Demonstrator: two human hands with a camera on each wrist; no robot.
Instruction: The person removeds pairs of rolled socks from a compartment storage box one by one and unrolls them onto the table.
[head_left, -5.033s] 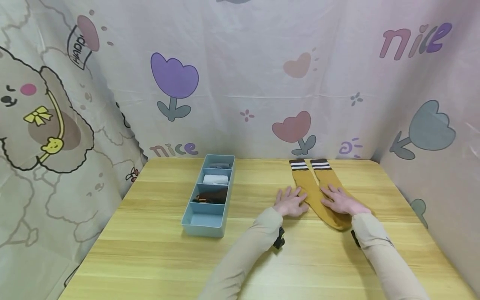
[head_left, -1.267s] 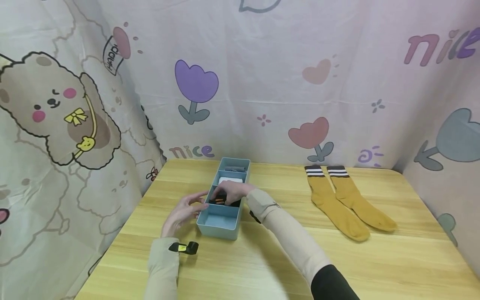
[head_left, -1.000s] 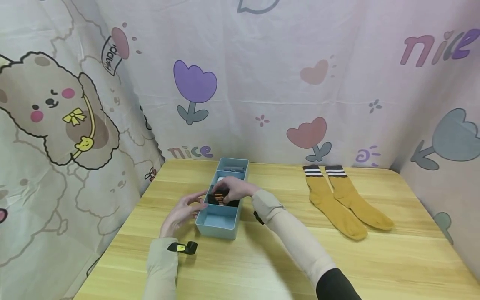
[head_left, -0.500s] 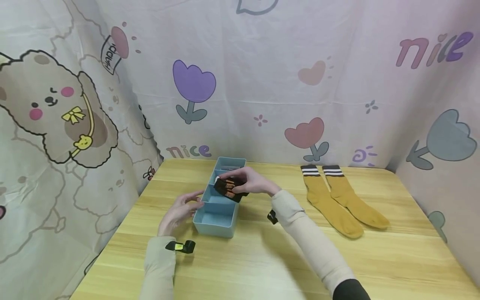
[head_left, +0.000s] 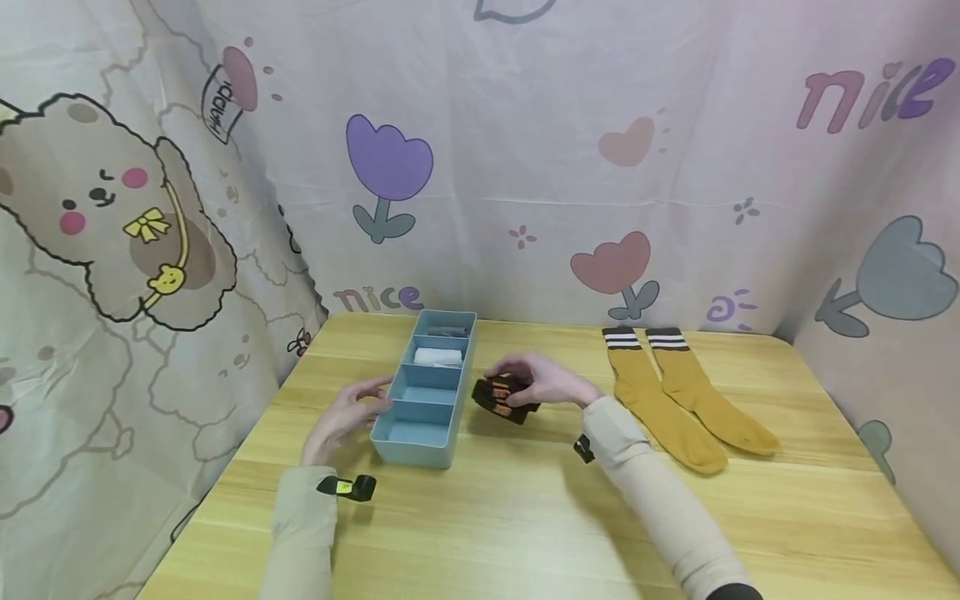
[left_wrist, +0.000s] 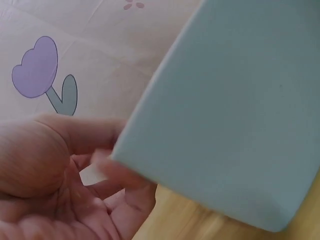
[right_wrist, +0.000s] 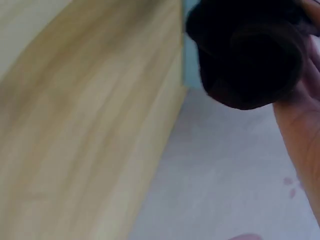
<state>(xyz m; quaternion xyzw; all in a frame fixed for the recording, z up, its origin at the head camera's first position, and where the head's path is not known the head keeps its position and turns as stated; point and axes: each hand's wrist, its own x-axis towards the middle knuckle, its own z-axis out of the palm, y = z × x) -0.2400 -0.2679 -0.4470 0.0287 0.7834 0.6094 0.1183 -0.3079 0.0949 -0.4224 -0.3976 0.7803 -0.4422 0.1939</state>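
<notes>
My right hand [head_left: 549, 380] pinches a folded bundle of dark brown socks [head_left: 491, 398] with orange markings, held up just right of the box. Up close in the right wrist view, the bundle's rolled end looks nearly black. At the left side of a blue divided storage box [head_left: 414, 455], my left hand [head_left: 341, 423] grips the rim, thumb on the edge. The left wrist view has the box's outer wall [left_wrist: 225, 115] large, with curled fingers at its lower edge. White folded socks [head_left: 438, 357] and a grey folded item [head_left: 447, 332] lie in the two rear compartments; bare floors show in the front two.
A pair of mustard socks lies flat at the right: a left sock [head_left: 660, 408] and a right sock [head_left: 712, 396], both with striped cuffs. The wooden table [head_left: 480, 533] meets a printed curtain [head_left: 510, 150] behind and at the sides.
My right hand reached into the third compartment, lifted the dark socks out and carried them right of the box. The box has shifted slightly left along with my left hand. Earlier, both hands lay on the mustard socks.
</notes>
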